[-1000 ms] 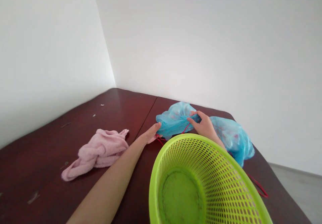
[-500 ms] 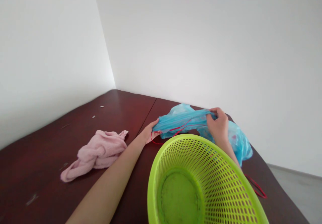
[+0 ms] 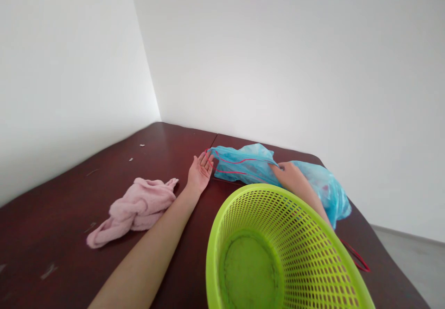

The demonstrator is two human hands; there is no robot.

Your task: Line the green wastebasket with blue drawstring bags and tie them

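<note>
My left hand is palm up with its fingers stretched out. A thin red drawstring loops round near its fingertips, at the left end of a crumpled blue plastic bag. At the bag's right side, my right hand grips the blue plastic; its fingertips are partly hidden in the folds. Closer to me stands a green perforated plastic basket, with nothing visible inside it. Its rim is just below both the bag and my right forearm.
A crumpled pink cloth lies left of my left forearm on the dark red-brown table. More blue plastic lies beyond my right forearm, and a red cord is near the right table edge. White walls rise behind.
My left hand has let go of the bag's edge and opened, moving slightly left and away from me. My right hand has shifted left and lower, and the stretched plastic has slackened.
</note>
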